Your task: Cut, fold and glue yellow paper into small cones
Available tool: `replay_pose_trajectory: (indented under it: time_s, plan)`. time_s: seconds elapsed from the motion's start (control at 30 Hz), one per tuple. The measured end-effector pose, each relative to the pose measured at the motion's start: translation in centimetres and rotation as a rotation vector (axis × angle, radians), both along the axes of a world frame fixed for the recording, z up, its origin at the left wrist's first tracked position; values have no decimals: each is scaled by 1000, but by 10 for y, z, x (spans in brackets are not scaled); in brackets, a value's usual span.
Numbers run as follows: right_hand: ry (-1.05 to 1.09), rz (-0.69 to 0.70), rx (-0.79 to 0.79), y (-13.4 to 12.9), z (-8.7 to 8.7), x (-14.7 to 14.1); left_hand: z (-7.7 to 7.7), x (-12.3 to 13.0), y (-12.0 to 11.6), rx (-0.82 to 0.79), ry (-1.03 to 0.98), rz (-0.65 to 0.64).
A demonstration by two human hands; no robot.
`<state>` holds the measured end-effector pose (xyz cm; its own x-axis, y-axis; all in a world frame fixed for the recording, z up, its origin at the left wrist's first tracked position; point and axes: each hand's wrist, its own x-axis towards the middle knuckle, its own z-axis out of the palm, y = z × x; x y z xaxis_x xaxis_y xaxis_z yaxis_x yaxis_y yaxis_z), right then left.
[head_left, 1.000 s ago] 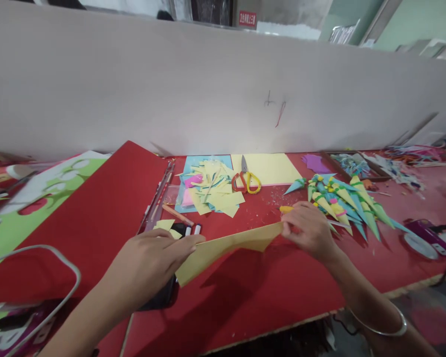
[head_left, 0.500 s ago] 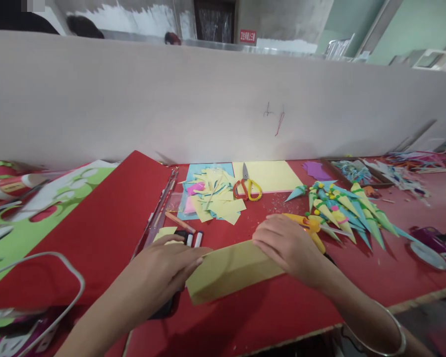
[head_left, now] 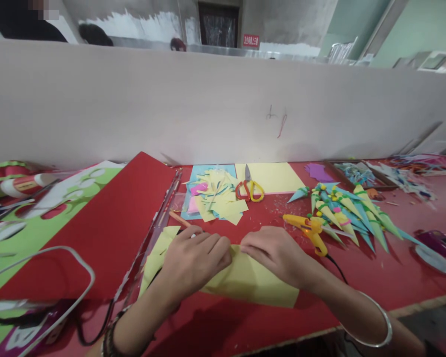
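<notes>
A long strip of yellow paper lies low over the red table, held at its upper edge by both hands. My left hand has its fingers curled on the paper's left part. Close beside it, my right hand pinches the top edge, thumb side toward the left hand. More yellow paper sits left of my left hand, partly covered by it. A yellow glue gun rests just beyond my right hand. Scissors with red and yellow handles lie farther back, near a pile of yellow paper scraps.
Small green and blue paper cones are heaped at the right. A large red sheet covers the left side, with a white cable across it. A white partition stands behind the table.
My left hand has moved right along the paper, closer to my right hand. The paper strip has turned, its right end now lower. More yellow paper shows at the left.
</notes>
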<state>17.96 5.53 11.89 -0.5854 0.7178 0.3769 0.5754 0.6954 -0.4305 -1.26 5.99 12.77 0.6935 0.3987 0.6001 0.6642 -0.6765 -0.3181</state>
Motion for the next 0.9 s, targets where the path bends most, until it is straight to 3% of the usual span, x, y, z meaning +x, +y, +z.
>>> replay_pose_trajectory:
  time_s: [0.13,0.3,0.5,0.57,0.73,0.9]
  plan:
    - [68,-28,-101,0,1,11,1,-13,5,-16,57,5]
    - [89,-65,-107,-3,3,26,-1,-39,10,-69,111,41]
    - [104,-78,-125,-2,6,45,4,-74,13,-62,26,205]
    - [85,-40,-66,-2,7,44,9,-67,8,-90,-75,137]
    - [53,90,25,-1,10,36,15,-26,-5,-288,-1,-44]
    - [-106,-44,133,0,10,25,4,-12,-8,-309,16,-73]
